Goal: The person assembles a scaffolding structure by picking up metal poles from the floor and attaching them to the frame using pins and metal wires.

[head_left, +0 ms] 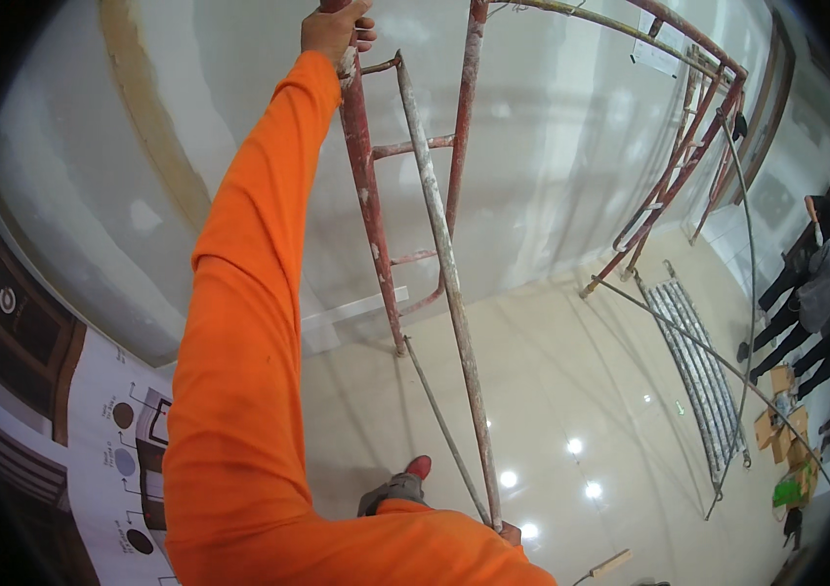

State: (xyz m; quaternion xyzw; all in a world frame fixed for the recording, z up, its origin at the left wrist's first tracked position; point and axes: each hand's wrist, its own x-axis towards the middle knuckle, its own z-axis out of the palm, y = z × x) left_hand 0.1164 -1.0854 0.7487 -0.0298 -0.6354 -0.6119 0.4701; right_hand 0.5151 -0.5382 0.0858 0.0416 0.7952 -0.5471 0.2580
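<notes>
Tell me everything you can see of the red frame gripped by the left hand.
The red frame looks like painted metal tubing, worn and smeared whitish. Rungs join two long uprights, one curving toward the other low down. It stands nearly upright near the wall, foot on the pale floor, top out of view. The left hand wraps one upright; a thin rod meets it near the foot.

ok so the left arm is stretched way up in its orange sleeve, left hand with fingers curled in a closed grip, while the right hand barely peeks out down low, can't really tell its pose.
</notes>
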